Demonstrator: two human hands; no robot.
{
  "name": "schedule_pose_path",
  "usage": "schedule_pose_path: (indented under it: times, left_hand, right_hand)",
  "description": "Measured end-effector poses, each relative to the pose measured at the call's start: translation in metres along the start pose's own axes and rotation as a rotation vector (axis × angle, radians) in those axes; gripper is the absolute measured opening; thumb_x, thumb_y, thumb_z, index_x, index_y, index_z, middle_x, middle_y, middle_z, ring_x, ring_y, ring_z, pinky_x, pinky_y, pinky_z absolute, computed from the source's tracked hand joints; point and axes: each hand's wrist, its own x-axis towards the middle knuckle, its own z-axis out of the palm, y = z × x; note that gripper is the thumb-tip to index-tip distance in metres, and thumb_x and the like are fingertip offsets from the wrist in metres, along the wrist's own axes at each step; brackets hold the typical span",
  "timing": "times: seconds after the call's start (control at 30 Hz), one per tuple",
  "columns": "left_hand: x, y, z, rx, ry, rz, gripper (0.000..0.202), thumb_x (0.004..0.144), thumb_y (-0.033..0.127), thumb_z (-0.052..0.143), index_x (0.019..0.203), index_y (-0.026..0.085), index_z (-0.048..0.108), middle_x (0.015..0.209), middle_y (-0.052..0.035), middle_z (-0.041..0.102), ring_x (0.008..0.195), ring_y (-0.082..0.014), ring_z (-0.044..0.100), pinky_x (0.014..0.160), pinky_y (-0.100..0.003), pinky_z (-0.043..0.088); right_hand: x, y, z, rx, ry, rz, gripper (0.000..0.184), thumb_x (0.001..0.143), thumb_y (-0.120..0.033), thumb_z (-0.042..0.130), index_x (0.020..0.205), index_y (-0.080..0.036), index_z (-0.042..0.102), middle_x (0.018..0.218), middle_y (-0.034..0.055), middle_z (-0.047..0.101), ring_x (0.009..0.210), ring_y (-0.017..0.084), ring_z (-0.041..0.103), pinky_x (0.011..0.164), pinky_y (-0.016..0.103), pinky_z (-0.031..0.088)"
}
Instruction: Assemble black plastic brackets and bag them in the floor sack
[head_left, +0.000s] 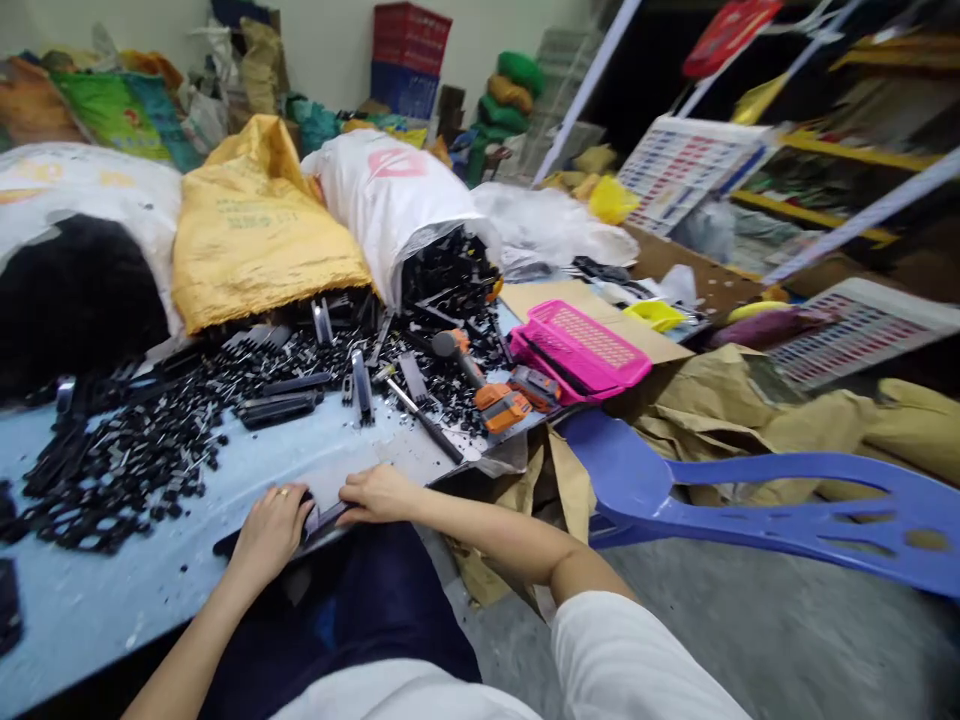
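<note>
Black plastic, long and narrow with a smooth grey-looking face, makes up the strip at the near edge of the table, just above the person's lap. The left hand, with one ring on it, curls its fingers over the strip; the right hand grasps it farther along, fingertips bent down over the edge. Both grips look closed, though the undersides of the fingers are hidden.

Beyond the hands, the pale blue tabletop carries a gritty spread of small black parts, hard-edged, mixed with slim shiny bits, too many to count. Two long black pieces lie side by side near its middle. One hammer, dark-handled with a thin bright shaft, lies slantwise beyond the right hand, near the orange-and-black power tools, whose number I cannot tell. One pink basket of perforated plastic sits past them.

Three woven sacks lie across the back: one white sack at the left, one coarse yellow sack, and one white sack with a red print, its mouth full of black parts. To the right, one glossy blue chair crowds the table's corner beside crumpled brown paper
</note>
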Motion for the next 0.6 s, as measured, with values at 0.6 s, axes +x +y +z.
schedule_pose_path:
  times: [0.6]
  left_hand:
    - [-0.011,-0.007,-0.009,-0.07,0.16,0.025,0.041,0.083,0.053,0.051,0.101,0.017,0.053,0.093,-0.0088,0.061,0.09,-0.0217,0.06,0.075,-0.031,0.047]
  right_hand:
    - [0.018,-0.014,-0.048,-0.173,0.03,-0.073,0.041,0.098,-0.044,0.026,0.099,-0.015,0.056,0.089,0.0093,0.059,0.079,0.018,0.053,0.065,0.03,0.026]
